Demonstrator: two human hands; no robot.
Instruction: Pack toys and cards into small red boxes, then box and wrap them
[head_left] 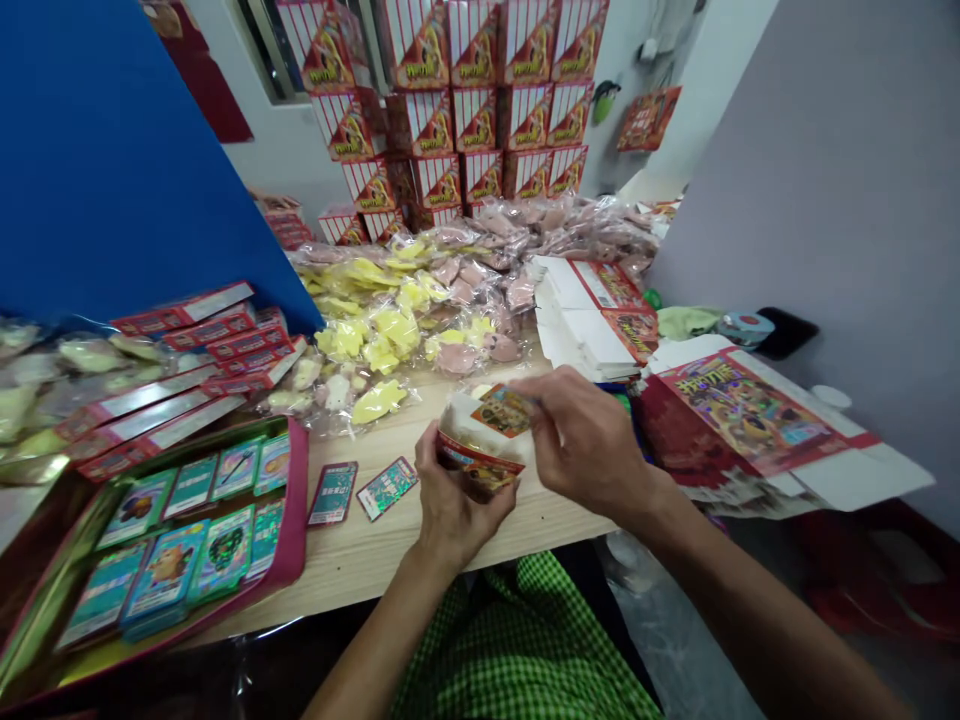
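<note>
My left hand (457, 510) is wrapped round a small printed cardboard box (480, 462) whose top stands open toward me, held just above the table's front edge. The fingers of my right hand (581, 440) are closed at a flap (504, 410) on the box's far right side; its fingertips are partly hidden. Two cards, a dark teal one (333, 493) and a glittery one (386, 488), lie on the wooden table left of my left hand. Further left, a pink-rimmed tin (295, 500) holds stacks of picture cards.
Behind are heaped bagged yellow and pink pieces (390, 335), with stacked red-and-white boxes (476, 120) beyond. Folded cartons (592, 320) and flat box blanks (750, 410) lie at right. Closed red boxes (232, 335) lie at left. A blue panel (135, 150) and a grey panel (832, 220) flank the table.
</note>
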